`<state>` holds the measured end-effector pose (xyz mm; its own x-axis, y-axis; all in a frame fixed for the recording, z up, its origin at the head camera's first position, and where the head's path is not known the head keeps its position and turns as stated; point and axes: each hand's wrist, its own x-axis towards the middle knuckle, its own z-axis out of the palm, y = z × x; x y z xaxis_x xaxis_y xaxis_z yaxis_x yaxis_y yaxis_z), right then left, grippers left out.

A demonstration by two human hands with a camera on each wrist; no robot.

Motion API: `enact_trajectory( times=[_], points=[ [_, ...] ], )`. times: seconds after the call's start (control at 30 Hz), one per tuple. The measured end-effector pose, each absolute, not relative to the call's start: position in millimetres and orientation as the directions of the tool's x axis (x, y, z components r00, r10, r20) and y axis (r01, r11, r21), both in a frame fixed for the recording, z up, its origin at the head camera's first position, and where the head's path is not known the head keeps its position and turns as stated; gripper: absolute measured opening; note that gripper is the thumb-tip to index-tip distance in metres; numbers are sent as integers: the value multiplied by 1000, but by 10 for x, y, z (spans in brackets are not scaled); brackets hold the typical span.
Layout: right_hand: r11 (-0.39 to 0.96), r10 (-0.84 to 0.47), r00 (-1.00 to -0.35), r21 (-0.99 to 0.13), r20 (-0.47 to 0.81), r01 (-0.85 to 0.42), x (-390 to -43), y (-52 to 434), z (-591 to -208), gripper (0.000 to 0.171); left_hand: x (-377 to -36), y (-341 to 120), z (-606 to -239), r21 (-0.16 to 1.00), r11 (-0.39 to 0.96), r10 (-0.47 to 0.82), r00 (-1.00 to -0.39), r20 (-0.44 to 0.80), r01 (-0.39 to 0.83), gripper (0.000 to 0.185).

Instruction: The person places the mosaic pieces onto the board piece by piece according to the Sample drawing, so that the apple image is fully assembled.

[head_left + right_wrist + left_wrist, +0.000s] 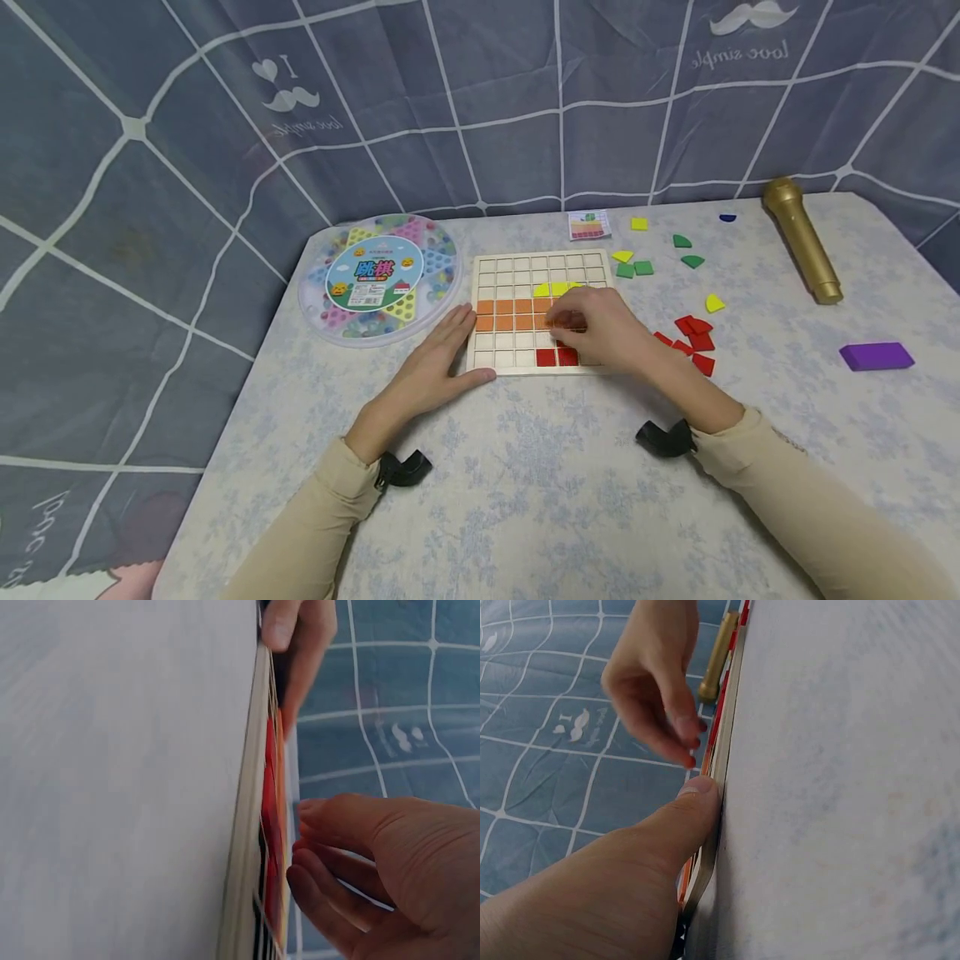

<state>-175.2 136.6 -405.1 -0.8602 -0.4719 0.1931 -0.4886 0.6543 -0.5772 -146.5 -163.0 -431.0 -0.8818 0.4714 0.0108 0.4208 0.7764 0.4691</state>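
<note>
I am steadying the square wooden grid board with my left hand: the fingers are lying flat and relaxed along its left edge, and the thumb is pressing against the near left corner, as the left wrist view shows. The board is lying flat on the pale floral-covered table, just right of the round clear plastic box of Chinese checkers.

My right hand is working over the middle of the board, fingers curled downward with the tips drawn together on a small red tile. I cannot tell from these views whether the tile is already seated or only pinched above its cell. Two rows of orange square tiles are filling cells to the left of my fingertips, red square tiles are sitting in the near row, and yellow pieces are lying farther back.

To do this well, I judge I should be keeping the left thumb firm so the board is not sliding, lowering the tile level so its edges are meeting the cell walls squarely, and keeping my knuckles off the orange tiles. The loose red pieces are waiting near the board's right side, within easy reach.
</note>
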Motion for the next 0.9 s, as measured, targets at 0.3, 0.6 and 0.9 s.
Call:
enact_trajectory(
  times=[0.3, 0.6, 0.9],
  points=[
    [779, -336, -934, -521, 121, -348, -1585, 2206, -3912, 25, -1481, -1623, -4338, 457, 776, 484, -875, 10, 435, 98],
    [864, -275, -961, -428, 39, -265, -1639, 2726, -3793, 33, -1480, -1633, -4324, 468, 770, 487, -873, 8, 434, 99],
    [883, -309, -948, -393, -75, -256, -1721, 2864, -3841, 27, -1473, -1647, -4306, 465, 772, 482, -876, 17, 434, 98]
  ],
)
